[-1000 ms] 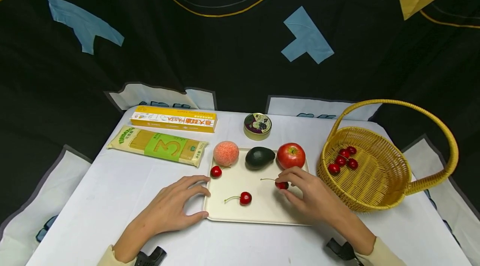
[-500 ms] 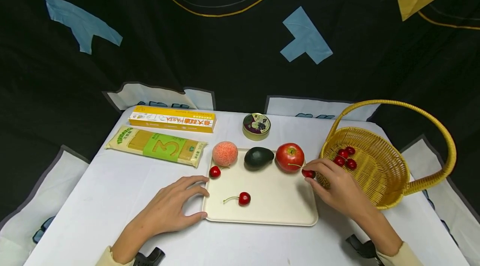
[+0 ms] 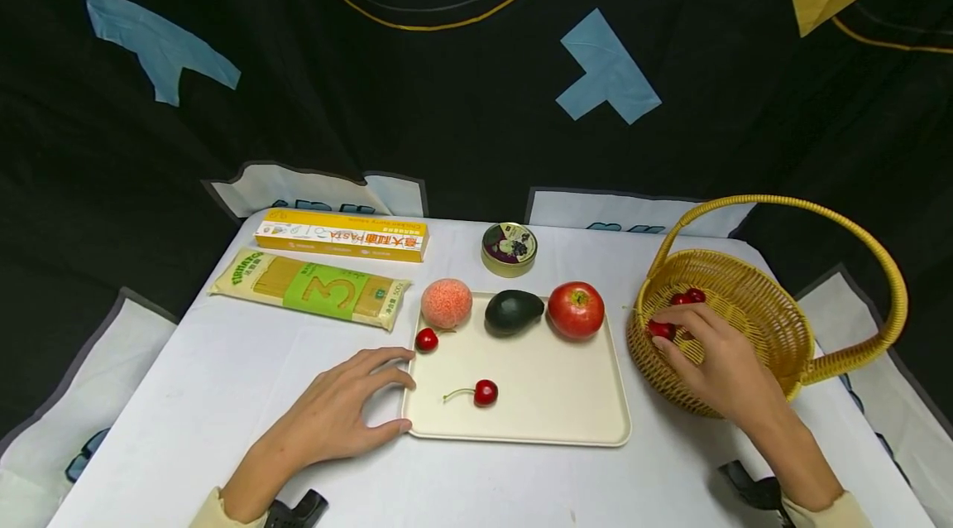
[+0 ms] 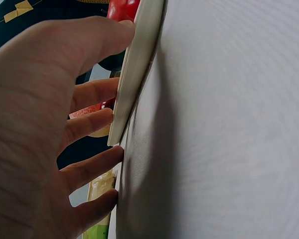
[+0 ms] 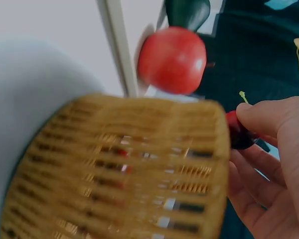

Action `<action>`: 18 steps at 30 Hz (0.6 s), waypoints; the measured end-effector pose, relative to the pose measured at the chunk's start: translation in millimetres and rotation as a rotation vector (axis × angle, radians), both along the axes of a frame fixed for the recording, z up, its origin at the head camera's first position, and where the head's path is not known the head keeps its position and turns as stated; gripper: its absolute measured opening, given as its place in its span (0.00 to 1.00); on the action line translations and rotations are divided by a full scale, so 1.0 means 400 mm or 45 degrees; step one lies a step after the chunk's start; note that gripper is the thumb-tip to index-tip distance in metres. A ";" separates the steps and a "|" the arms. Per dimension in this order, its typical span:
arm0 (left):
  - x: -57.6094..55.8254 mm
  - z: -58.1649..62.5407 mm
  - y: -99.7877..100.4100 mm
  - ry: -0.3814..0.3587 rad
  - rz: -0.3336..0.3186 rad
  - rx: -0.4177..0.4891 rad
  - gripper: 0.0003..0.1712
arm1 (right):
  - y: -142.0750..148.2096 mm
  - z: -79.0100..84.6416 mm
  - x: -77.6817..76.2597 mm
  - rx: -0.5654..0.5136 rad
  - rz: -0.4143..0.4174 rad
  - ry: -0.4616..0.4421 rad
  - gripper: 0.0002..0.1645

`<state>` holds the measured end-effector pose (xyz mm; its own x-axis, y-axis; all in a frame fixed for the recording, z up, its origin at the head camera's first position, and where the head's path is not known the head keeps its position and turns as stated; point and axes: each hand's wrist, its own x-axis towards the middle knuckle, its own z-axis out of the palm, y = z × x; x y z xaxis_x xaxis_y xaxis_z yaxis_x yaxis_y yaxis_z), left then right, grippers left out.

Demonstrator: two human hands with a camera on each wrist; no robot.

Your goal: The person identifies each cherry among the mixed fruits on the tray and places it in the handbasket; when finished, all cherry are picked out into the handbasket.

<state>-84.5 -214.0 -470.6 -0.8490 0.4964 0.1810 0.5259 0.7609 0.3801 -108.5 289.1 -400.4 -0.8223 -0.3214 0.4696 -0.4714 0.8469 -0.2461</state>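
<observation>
My right hand (image 3: 733,367) reaches over the near left rim of the yellow wicker basket (image 3: 663,383). Between thumb and fingers it pinches a dark red cherry (image 5: 241,132), whose stem points away past the thumb. Other cherries (image 3: 696,295) lie inside the basket, partly hidden by the hand. At the left edge of the cream tray (image 3: 551,412), my left hand (image 3: 346,408) rests with spread fingers, the thumb and fingertips against its rim. One cherry (image 3: 486,393) with a stem lies mid-tray. Another cherry (image 3: 427,340) sits at the tray's upper left.
Along the tray's far side are a pinkish peach-like fruit (image 3: 447,303), a dark green avocado (image 3: 514,313) and a red apple (image 3: 576,311). Behind stand a round tin (image 3: 510,249), a pasta box (image 3: 342,236) and a pasta bag (image 3: 313,288). The basket's tall handle (image 3: 856,234) arches up.
My right hand has carried the pinched cherry from above the tray rightward, past the apple, to over the basket. The left hand stays at the tray's edge.
</observation>
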 end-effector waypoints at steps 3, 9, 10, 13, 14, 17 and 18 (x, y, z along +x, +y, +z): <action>-0.001 -0.001 0.000 0.010 -0.002 -0.003 0.22 | 0.023 -0.002 -0.001 -0.002 -0.056 -0.033 0.26; -0.001 0.001 0.001 0.015 -0.005 -0.003 0.22 | 0.071 -0.018 -0.017 0.011 -0.098 0.000 0.27; -0.001 0.002 0.002 0.013 -0.004 -0.003 0.22 | 0.078 -0.021 -0.020 0.014 -0.098 0.007 0.27; 0.000 0.002 0.001 0.010 -0.003 -0.001 0.22 | 0.096 -0.029 -0.028 0.024 -0.111 0.001 0.26; 0.000 0.002 0.001 0.011 -0.003 -0.001 0.22 | 0.101 -0.030 -0.031 0.027 -0.117 -0.011 0.25; 0.001 0.002 0.001 0.008 -0.002 -0.003 0.22 | 0.114 -0.035 -0.040 0.026 -0.137 -0.061 0.24; 0.001 0.003 0.000 0.006 -0.002 -0.003 0.22 | 0.117 -0.037 -0.044 0.028 -0.139 -0.076 0.23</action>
